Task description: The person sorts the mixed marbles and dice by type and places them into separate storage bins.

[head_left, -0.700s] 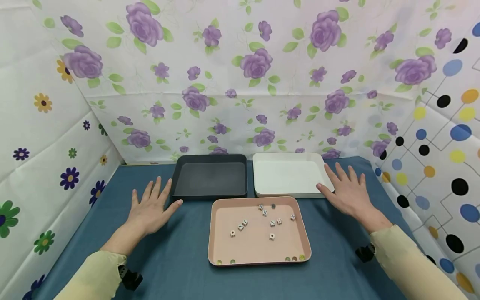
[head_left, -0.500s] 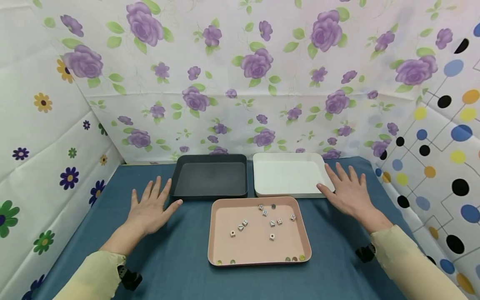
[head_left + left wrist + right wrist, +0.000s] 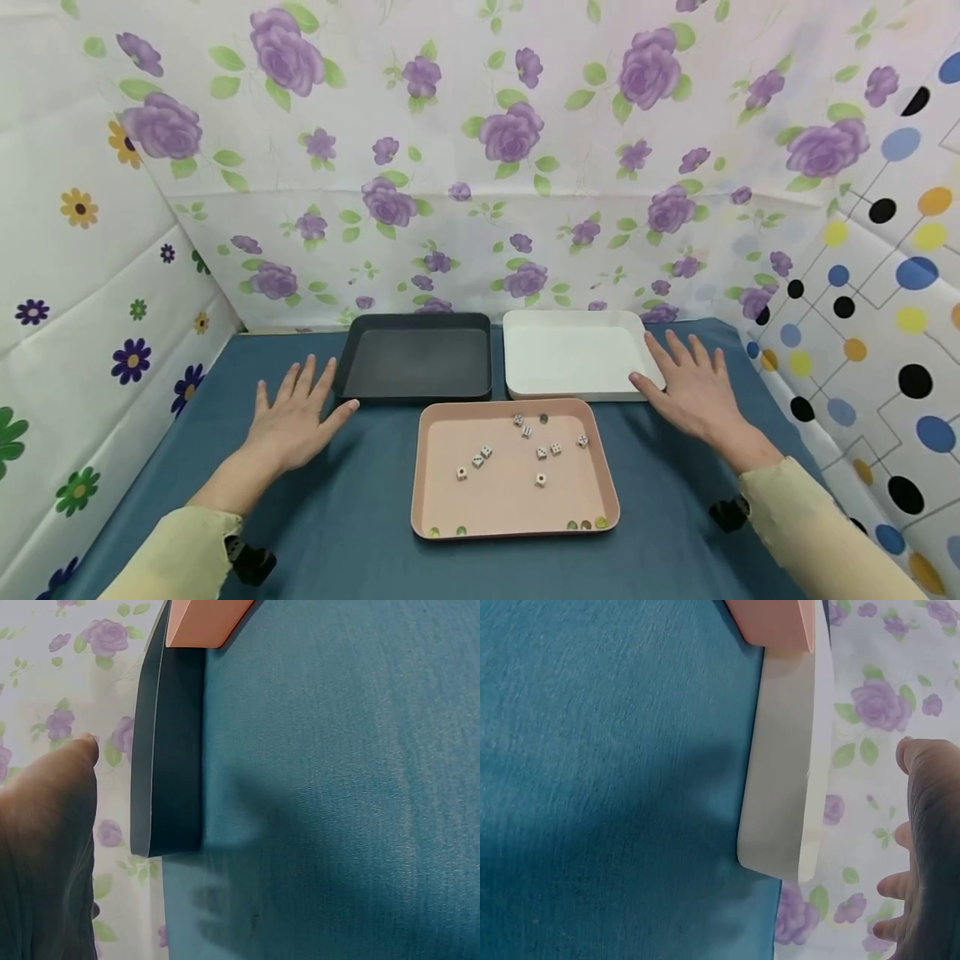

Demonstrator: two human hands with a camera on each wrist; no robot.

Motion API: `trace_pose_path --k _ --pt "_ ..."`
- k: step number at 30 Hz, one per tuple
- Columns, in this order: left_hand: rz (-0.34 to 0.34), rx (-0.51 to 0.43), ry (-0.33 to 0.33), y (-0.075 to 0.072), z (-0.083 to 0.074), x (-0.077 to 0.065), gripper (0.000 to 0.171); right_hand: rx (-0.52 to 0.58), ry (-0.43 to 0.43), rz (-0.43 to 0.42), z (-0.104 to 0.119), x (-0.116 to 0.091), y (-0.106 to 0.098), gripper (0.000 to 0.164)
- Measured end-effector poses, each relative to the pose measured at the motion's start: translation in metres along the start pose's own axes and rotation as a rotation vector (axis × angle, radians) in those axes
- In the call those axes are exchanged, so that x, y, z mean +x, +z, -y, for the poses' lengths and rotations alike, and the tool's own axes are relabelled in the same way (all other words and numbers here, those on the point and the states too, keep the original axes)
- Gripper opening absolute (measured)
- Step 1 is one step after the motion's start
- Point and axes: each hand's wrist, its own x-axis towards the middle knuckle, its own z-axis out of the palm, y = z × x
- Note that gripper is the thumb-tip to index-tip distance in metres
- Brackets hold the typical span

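Observation:
My left hand point(image 3: 291, 425) is spread flat above the cloth, fingers straight, just left of the black tray point(image 3: 416, 358). On the other side, my right hand point(image 3: 693, 392) is held the same way, its thumb and forefinger overlapping the right edge of the white tray point(image 3: 577, 354). Neither hand holds anything. Between them and nearer me lies a pink tray point(image 3: 495, 508). Several white dice point(image 3: 541, 481) are scattered in it. Small round glassy pieces point(image 3: 601, 522) lie along its near edge, and one dark glassy piece point(image 3: 543, 418) is near its far edge.
Blue cloth point(image 3: 337, 533) covers the table. A flowered curtain point(image 3: 465, 242) rises behind the trays, with patterned sheets at the left point(image 3: 90, 292) and right point(image 3: 885, 333). The black and white trays stand side by side, with the pink tray's far edge close against them.
The whole head view has shifted slightly, the trays and table appearing a little lower and further left. Both hands keep their spread pose, and the dice lie as before.

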Motion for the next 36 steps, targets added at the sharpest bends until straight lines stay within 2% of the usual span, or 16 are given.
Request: trace_pose_path --k 11,22,28,36 --pt "0.004 -0.03 0.007 -0.006 0.003 0.001 0.097 0.009 -0.087 -0.074 0.015 -0.003 -0.001 0.082" --pt "0.025 -0.068 0.013 -0.02 0.001 0.009 0.095 0.042 -0.176 -0.102 0.039 -0.004 -0.01 0.079" --pt "0.06 -0.115 0.008 -0.026 0.005 0.014 0.096 0.066 -0.237 -0.108 0.055 -0.008 -0.013 0.077" --pt "0.112 -0.219 -0.012 -0.037 0.009 0.026 0.095 0.054 -0.333 -0.134 0.073 -0.015 -0.014 0.076"
